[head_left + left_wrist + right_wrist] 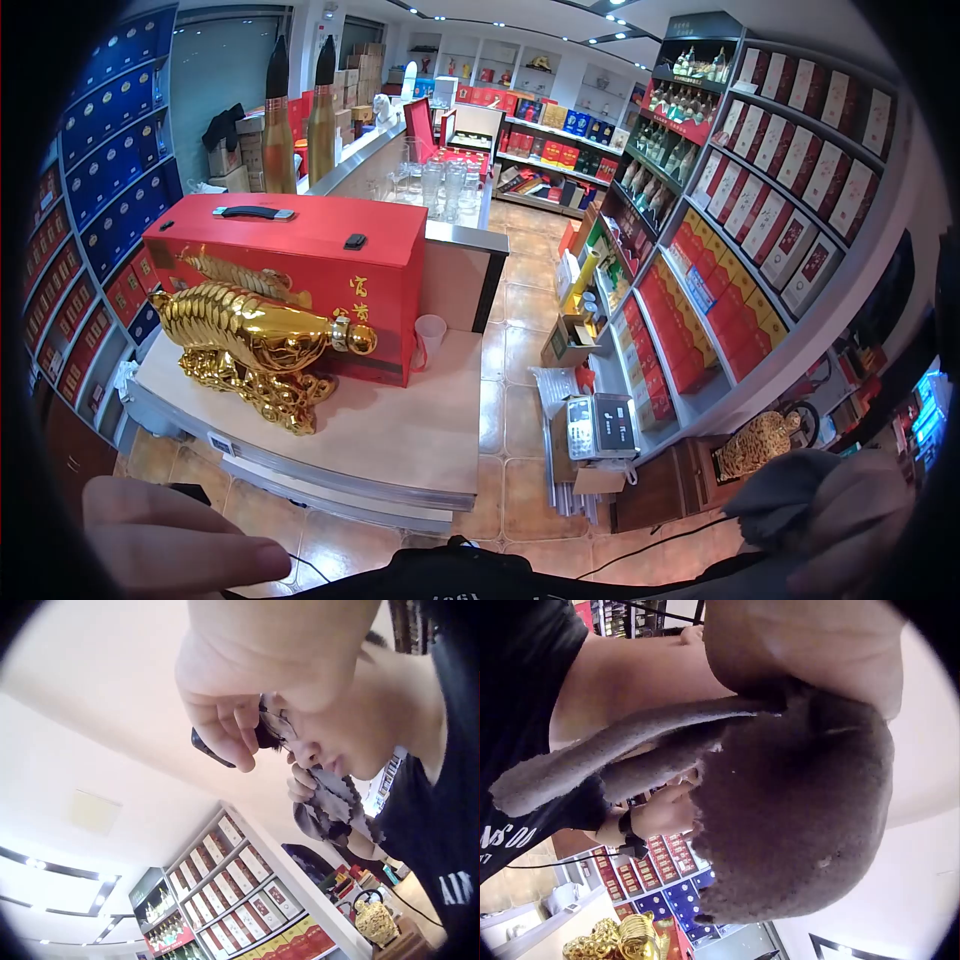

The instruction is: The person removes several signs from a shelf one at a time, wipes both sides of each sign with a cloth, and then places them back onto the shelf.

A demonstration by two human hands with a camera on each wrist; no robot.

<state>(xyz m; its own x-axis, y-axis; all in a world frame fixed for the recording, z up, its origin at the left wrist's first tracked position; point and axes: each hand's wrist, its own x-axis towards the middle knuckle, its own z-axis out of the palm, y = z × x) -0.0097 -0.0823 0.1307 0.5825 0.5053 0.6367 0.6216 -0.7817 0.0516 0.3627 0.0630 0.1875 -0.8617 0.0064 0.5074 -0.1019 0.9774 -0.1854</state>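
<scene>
On the counter point(400, 440) stands a shiny gold fish-shaped bottle point(250, 320) with a cap at its right end and an ornate gold base. My left hand point(180, 540) is raised close to the head camera at the lower left, fingers loosely bent, nothing seen in it. In the left wrist view, that hand point(262, 660) overlaps a black head-worn device point(211, 748). My right hand point(865, 510) grips a bunched grey cloth point(785, 505) at the lower right. Close up in the right wrist view, the cloth point(787, 817) hides most of the fingers.
A red gift box point(300, 225) with a black handle stands right behind the bottle. A clear plastic cup point(430, 332) sits beside it. Shelves of boxed bottles point(790, 170) line the right wall, with cartons point(600, 430) on the tiled floor. Blue boxes point(115, 150) fill the left shelves.
</scene>
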